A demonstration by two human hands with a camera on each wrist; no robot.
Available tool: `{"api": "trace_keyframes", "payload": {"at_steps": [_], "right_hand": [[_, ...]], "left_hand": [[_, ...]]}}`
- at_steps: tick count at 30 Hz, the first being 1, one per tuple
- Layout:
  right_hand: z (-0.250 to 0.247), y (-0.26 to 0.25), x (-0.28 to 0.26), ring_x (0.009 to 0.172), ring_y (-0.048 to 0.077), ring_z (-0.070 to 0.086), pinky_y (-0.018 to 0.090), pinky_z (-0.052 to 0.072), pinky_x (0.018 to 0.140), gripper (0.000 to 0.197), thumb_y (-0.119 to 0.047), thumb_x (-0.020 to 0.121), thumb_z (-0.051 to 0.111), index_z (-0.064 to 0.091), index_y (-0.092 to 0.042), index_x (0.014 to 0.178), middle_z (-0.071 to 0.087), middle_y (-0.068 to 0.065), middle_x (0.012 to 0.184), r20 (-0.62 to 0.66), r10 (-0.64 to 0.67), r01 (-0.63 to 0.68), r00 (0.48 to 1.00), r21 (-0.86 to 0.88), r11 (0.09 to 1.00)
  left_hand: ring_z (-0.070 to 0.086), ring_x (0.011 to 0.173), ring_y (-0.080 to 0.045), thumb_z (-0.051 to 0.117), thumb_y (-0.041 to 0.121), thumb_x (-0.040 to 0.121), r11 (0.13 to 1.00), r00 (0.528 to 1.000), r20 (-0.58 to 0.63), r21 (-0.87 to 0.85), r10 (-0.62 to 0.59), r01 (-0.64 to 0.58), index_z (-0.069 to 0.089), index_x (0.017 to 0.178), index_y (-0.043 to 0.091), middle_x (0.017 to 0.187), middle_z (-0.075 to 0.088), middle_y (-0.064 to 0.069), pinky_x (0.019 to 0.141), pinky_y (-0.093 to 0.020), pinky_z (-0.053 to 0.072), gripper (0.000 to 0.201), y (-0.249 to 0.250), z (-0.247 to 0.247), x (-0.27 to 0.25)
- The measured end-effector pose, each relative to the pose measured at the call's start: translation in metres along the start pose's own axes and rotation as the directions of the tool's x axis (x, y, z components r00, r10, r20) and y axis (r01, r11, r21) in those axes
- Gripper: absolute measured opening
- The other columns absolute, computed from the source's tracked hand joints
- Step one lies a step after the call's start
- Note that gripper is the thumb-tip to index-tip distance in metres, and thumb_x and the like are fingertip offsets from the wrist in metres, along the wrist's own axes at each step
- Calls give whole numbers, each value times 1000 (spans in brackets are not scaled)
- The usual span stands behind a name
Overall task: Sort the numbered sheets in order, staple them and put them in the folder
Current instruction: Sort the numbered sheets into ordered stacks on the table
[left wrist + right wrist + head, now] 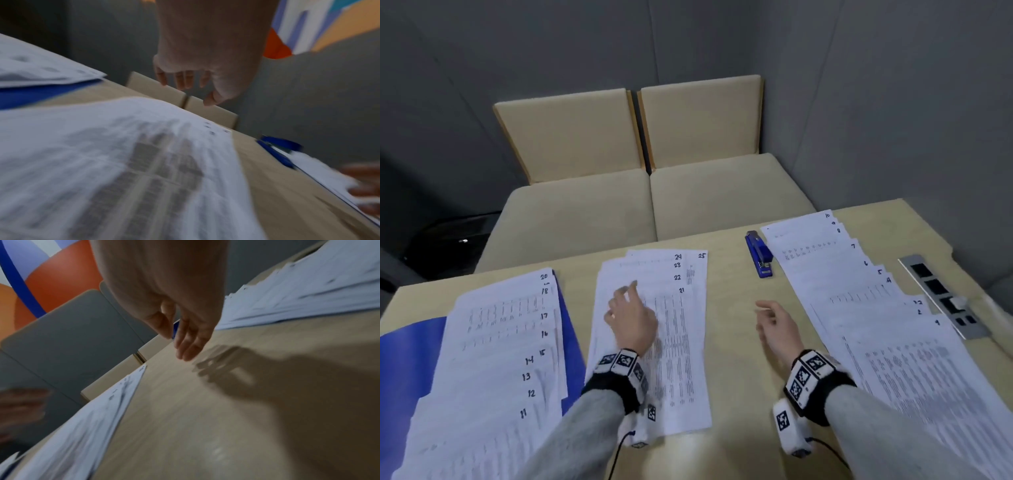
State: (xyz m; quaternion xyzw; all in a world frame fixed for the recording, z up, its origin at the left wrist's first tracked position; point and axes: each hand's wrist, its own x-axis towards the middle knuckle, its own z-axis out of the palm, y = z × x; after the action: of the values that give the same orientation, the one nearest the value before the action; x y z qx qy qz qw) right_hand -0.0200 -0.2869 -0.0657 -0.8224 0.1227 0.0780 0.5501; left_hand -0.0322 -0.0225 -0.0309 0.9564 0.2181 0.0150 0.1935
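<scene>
Three fanned groups of numbered sheets lie on the table. The left group, numbered 11 to 20, rests on a blue folder. In the middle are sheets 21 to 25, and the right group shows 1 to 10. My left hand hovers over the middle group with relaxed fingers, holding nothing. Above bare table between the middle and right groups, my right hand is open and empty, seen also as the right hand in its wrist view. A blue stapler lies beyond it.
A metal socket panel is set into the table at the right. Beige seat cushions stand behind the table's far edge, against grey walls. Bare table lies between the middle and right groups.
</scene>
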Motion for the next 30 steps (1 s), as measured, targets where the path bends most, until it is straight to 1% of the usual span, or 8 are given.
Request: {"api": "trace_keyframes", "payload": {"at_steps": [3,7,10,13,15,21,28,30], "right_hand": [[-42,11,-14,88,18,54,31,45,79,23,-9,95,44,59,-19,110,52,0,100,-178,-91,49,980,-228,972],[-118,40,-34,108,27,46,36,42,85,26,-2,90,45,55,-15,110,44,7,116,-360,-37,-141,932,-456,879],[-175,71,-52,120,34,38,48,38,94,31,-6,88,50,49,-17,117,38,14,132,-487,136,-403,863,-501,765],[-218,98,-68,128,32,31,51,31,101,45,-10,85,54,42,-18,128,30,13,141,-580,246,-568,777,-476,671],[-238,114,-74,132,31,26,52,27,104,53,-19,84,57,38,-19,133,27,11,145,-593,270,-601,759,-477,642],[-269,121,-59,128,33,37,51,22,107,62,-42,81,57,37,-22,136,41,15,138,-543,347,-627,765,-501,597],[-265,98,-21,124,31,36,48,34,101,66,-28,74,68,38,-22,133,36,12,135,-353,362,-505,863,-565,653],[-266,93,-11,124,31,36,48,36,102,71,-25,72,72,37,-23,134,36,12,135,-325,361,-486,874,-572,661]], "left_hand": [[48,108,-30,53,8,83,932,933,39,-73,358,-355,49,130,13,124,47,-11,86,-41,39,47,57,24,-26],[49,109,-31,48,13,87,740,713,202,-137,671,-658,53,124,14,124,49,-9,84,-42,44,37,133,63,-71],[38,127,-31,40,26,96,628,529,420,-135,737,-767,42,137,22,143,39,-6,96,-46,38,41,179,87,-109],[10,144,-33,39,44,95,525,347,634,-112,692,-843,16,148,39,160,6,-4,112,-58,18,58,212,115,-141],[-7,146,-35,34,59,93,467,289,715,-59,636,-882,2,147,46,160,-11,-2,112,-64,4,64,224,133,-154],[-9,145,-37,27,63,93,431,350,747,94,565,-898,4,148,45,160,-10,-2,111,-67,2,62,225,145,-147],[14,141,-34,35,50,93,512,426,629,51,650,-857,25,144,40,157,15,-7,110,-56,20,53,203,133,-128],[25,136,-30,39,47,93,606,493,576,-6,652,-795,42,137,34,151,28,-7,108,-49,25,46,209,130,-126]]}}
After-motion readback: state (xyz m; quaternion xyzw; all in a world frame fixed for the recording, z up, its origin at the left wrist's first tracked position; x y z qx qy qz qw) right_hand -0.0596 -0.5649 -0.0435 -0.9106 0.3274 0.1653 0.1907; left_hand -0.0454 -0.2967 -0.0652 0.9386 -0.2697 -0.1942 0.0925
